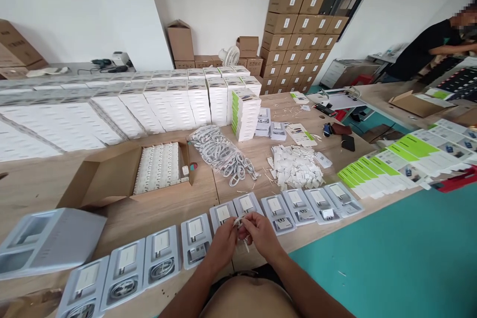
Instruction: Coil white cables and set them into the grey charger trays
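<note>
1. Wht. cord (238, 220), prob. cable: betw. both hands, at fingertips. Bent up top; loose end hangs down twd. body, nearer R.
2. L hand (222, 241): fingers closed on cord, L side.
3. R hand (264, 236): thumb & index pinched narrow on same cord; other fingers curled, partly hidden.
4. Gray tray row (185, 243): runs L–R, just beyond & either side of hands; coiled cables in leftmost trays.
5. Cable heap (219, 151): farther, slightly L.
6. Wht. pkt. pile (298, 169): farther, R.
</note>
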A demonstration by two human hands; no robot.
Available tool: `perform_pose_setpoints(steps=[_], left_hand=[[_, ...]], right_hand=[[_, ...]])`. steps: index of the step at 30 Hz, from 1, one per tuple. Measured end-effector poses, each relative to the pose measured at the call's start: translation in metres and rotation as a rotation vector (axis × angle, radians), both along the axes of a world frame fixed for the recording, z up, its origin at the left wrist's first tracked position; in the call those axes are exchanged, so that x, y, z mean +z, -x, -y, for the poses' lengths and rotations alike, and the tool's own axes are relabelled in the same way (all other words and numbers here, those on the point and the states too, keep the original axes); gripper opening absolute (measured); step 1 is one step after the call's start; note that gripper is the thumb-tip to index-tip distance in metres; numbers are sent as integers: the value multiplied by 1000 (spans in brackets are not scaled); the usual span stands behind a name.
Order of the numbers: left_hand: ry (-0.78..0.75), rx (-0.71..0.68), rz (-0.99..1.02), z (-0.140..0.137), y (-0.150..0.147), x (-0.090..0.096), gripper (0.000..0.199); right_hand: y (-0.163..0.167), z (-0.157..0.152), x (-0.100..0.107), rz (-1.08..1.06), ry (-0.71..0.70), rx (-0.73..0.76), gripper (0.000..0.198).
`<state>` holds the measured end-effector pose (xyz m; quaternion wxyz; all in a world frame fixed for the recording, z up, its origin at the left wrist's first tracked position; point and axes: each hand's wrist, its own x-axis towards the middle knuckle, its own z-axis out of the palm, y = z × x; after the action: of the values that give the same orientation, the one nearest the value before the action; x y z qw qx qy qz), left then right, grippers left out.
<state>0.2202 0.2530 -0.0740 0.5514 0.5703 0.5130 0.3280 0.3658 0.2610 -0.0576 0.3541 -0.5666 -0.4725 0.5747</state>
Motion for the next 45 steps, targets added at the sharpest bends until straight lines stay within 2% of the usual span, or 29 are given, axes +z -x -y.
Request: perform_pose_setpoints(steps=[2, 5, 7, 9, 11, 13, 15, 18, 20, 24, 28, 30, 33, 38, 41, 45], left_hand=[[61, 14, 89, -1, -2, -2, 22], [123, -14, 174, -1, -3, -5, 18], [99, -63, 98, 0, -2, -5, 19], [25, -142, -40, 1, 1, -4, 23], [-52, -220, -145, 0, 4, -4, 25], [-91, -263, -180, -3, 7, -5, 22], [-35, -290, -131, -6, 7, -10, 24], [148, -308, 19, -10, 0, -21, 35], [200, -311, 57, -15, -7, -28, 39], [146, -219, -30, -36, -6, -42, 40], [15, 30, -229, -63, 36, -49, 45], [-48, 79, -335, -65, 58, -49, 39], [-142, -23, -434, -49, 68, -49, 29], [-265, -282, -545, -6, 39, -58, 24], [-298, -339, -622, 7, 26, -65, 28], [-302, -394, -724, 10, 20, -76, 34]], right_hand=[[0, 3, -5, -18, 23, -33, 28], [-7, 3, -8, 243, -150, -90, 23], [-15, 2, -8, 419, -255, -100, 26], [-26, 0, -8, 471, -266, 12, 31], [-38, -1, -8, 470, -252, 182, 24], [-50, 1, -8, 485, -241, 291, 15], [-63, 3, -10, 494, -222, 330, 11], [-77, 5, -17, 506, -198, 340, 14], [-85, 2, -24, 530, -204, 336, 16], [-99, -16, -37, 586, -283, 354, 15], [-113, -35, -52, 633, -353, 375, 14], [-116, -40, -61, 677, -402, 418, 14], [-115, -42, -74, 794, -529, 544, 16], [-108, -44, -82, 879, -598, 637, 19], [-107, -47, -85, 937, -620, 691, 21], [-101, -49, -93, 1013, -628, 736, 24]])
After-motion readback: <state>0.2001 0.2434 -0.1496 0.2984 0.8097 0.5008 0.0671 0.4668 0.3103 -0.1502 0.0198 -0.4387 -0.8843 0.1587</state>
